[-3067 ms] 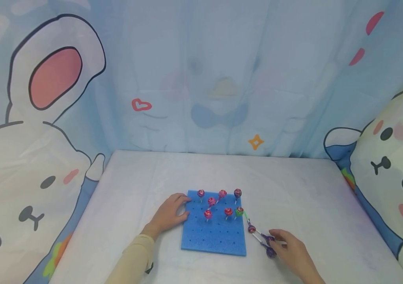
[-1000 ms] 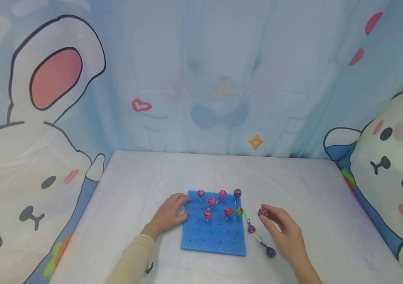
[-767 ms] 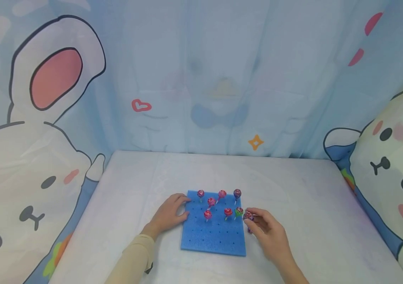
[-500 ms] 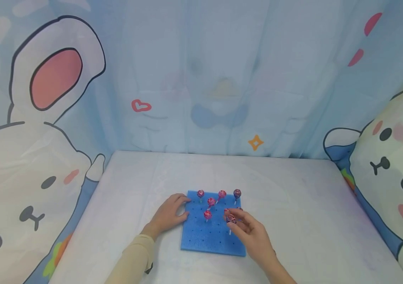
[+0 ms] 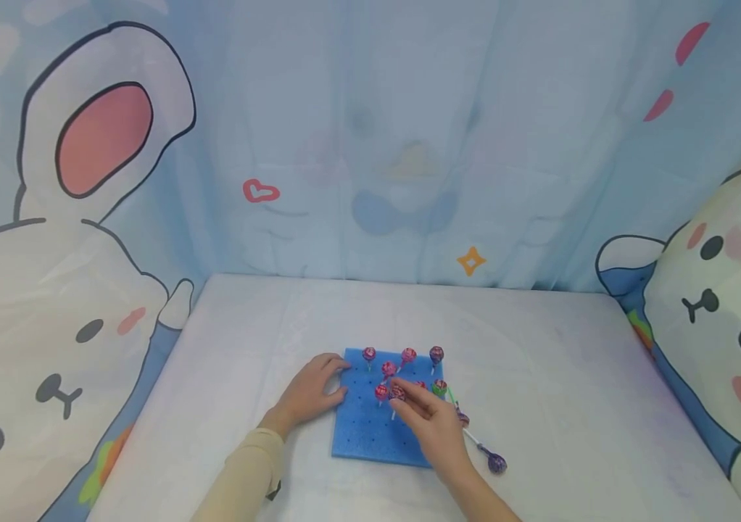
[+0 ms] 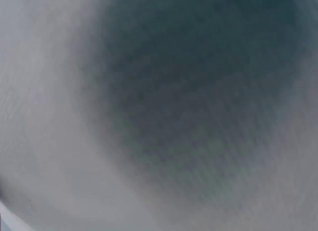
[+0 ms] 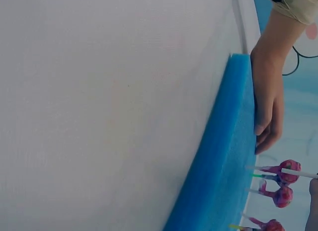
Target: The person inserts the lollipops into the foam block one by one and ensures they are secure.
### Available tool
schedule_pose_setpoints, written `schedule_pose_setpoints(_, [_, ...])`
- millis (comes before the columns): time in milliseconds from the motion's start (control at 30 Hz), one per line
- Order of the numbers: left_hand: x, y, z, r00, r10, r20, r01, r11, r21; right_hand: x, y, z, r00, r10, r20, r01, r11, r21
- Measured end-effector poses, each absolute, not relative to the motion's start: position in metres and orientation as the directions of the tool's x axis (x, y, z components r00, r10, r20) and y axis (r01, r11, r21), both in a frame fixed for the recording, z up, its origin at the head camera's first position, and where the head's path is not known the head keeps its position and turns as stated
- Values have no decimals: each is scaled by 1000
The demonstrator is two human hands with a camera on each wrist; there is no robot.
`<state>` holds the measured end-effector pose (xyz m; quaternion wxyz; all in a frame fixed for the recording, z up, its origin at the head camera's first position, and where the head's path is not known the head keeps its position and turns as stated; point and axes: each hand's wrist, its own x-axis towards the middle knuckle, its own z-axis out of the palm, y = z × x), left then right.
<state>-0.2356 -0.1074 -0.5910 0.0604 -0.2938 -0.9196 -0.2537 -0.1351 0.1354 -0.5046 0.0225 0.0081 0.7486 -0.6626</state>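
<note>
A blue foam board (image 5: 360, 435) with rows of small holes lies on the table. My left hand (image 5: 307, 390) rests along its left edge, fingers extended onto the rim; the right wrist view shows the same hand (image 7: 269, 92) at the board's far end. My right hand (image 5: 437, 429) pinches a dark-wrapped lollipop (image 5: 397, 392) by its head over the middle of the board, stick pointing down. Several lollipops stand in the holes, among them a pink one (image 5: 381, 392) just left of the held one and a green one (image 5: 439, 387) at the right.
Beside the board's right edge lie loose lollipops, including a purple one (image 5: 497, 463) and another (image 5: 463, 420) partly behind my right hand. A white cloth covers the table (image 5: 266, 326). Behind it hangs a blue cartoon curtain (image 5: 318, 109). The left wrist view is dark and blurred.
My right hand picked up a lollipop from the right of the board and carried it left over the board's middle. My left hand stays at the left edge.
</note>
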Motion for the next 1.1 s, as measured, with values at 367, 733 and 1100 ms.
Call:
schedule_pose_setpoints(367, [-237, -107, -591, -822, 509, 255, 568, 701, 430, -134, 127, -515, -995, -15, -102, 98, 158, -983])
schedule_pose_setpoints(733, [-236, -106, -590, -832, 498, 243, 553, 710, 436, -127, 119, -526, -975, -148, -167, 138, 190, -972])
schedule_pose_setpoints(1100, [-235, -106, -590, -837, 497, 228, 544, 715, 439, -129, 121, -532, -977, -160, -143, 102, 239, -966])
